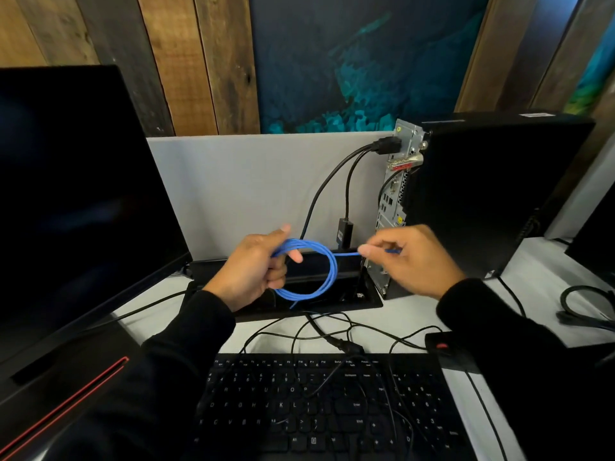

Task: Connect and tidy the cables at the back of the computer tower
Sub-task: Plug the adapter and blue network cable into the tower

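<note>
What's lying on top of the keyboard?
Thin black cables trail loosely across the keyboard, covering some of its keys. The person's dark sleeves hide its lower corners, so anything lying there can't be seen.

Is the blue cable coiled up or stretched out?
Mostly coiled: the blue cable loops in the left hand; the right hand pinches one straight end.

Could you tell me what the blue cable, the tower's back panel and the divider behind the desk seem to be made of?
Blue cable: flexible, smooth plastic-jacketed cord, judging by how it coils in loops in the left hand.
Back panel: bare metal, likely stamped steel; silvery, perforated, with cut-out ports.
Divider: matte light grey, no glare; possibly fabric or laminate, which cannot be told.
</note>
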The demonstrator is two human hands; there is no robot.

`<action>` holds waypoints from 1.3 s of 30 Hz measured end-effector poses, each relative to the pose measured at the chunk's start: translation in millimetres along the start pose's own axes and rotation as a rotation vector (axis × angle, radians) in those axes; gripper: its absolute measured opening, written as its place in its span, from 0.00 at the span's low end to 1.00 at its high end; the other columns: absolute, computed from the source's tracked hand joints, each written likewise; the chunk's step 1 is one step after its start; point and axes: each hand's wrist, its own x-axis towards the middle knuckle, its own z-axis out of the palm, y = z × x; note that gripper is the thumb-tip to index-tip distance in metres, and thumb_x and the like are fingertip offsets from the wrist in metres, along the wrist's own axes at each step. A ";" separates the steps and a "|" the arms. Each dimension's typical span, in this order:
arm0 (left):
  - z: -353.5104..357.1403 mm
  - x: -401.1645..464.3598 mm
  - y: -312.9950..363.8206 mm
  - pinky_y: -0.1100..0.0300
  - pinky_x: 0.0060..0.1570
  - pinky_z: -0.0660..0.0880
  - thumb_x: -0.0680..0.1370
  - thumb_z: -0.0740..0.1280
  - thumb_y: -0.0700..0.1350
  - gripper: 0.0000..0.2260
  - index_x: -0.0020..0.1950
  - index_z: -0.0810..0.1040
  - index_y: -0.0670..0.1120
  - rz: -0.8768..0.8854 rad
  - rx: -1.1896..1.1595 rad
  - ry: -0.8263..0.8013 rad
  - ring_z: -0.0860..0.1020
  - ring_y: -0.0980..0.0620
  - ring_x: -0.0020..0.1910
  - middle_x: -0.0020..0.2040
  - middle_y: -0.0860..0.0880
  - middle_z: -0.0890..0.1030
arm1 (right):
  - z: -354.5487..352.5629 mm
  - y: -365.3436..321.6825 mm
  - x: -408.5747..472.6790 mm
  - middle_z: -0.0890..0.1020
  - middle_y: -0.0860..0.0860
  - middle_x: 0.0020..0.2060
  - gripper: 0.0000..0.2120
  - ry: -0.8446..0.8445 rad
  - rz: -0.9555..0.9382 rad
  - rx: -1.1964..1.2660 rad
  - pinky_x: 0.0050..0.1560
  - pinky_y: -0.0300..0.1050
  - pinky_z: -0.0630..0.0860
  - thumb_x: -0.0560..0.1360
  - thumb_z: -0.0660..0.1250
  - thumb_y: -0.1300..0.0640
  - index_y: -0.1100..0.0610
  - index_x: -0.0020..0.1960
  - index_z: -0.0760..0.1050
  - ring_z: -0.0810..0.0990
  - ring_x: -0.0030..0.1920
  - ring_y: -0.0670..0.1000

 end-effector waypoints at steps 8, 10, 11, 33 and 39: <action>14.3 7.4 -4.3 0.54 0.34 0.57 0.85 0.60 0.52 0.18 0.37 0.69 0.46 0.178 0.139 -0.131 0.53 0.49 0.31 0.30 0.52 0.57 | -34.1 13.3 12.1 0.77 0.46 0.34 0.12 0.073 -0.120 -0.199 0.37 0.44 0.75 0.79 0.70 0.48 0.55 0.42 0.83 0.76 0.36 0.47; 11.6 7.3 -7.0 0.55 0.34 0.59 0.85 0.61 0.51 0.17 0.38 0.70 0.45 0.207 0.143 -0.118 0.55 0.50 0.31 0.31 0.52 0.58 | -37.7 13.3 14.8 0.77 0.45 0.36 0.12 0.033 -0.158 -0.251 0.39 0.46 0.77 0.79 0.69 0.47 0.54 0.44 0.83 0.77 0.38 0.46; 10.9 7.8 -9.7 0.55 0.34 0.60 0.84 0.62 0.52 0.17 0.39 0.71 0.44 0.216 0.151 -0.108 0.56 0.50 0.31 0.31 0.51 0.58 | -37.8 14.3 15.9 0.77 0.45 0.37 0.13 0.018 -0.170 -0.278 0.40 0.46 0.77 0.80 0.67 0.47 0.54 0.45 0.83 0.77 0.39 0.46; 32.2 -10.9 8.1 0.60 0.40 0.71 0.84 0.64 0.52 0.10 0.45 0.80 0.52 0.330 0.628 -0.194 0.73 0.55 0.31 0.31 0.53 0.74 | -30.7 -5.4 31.1 0.81 0.51 0.49 0.06 0.266 -0.380 -0.640 0.54 0.55 0.67 0.77 0.71 0.59 0.54 0.54 0.84 0.77 0.57 0.58; 25.4 -34.4 -12.3 0.55 0.40 0.70 0.86 0.52 0.56 0.16 0.45 0.71 0.51 0.678 1.042 -0.149 0.70 0.54 0.33 0.33 0.51 0.71 | -11.7 -7.5 24.0 0.78 0.58 0.57 0.15 0.164 -0.376 -0.607 0.52 0.57 0.77 0.70 0.75 0.68 0.57 0.56 0.85 0.70 0.62 0.60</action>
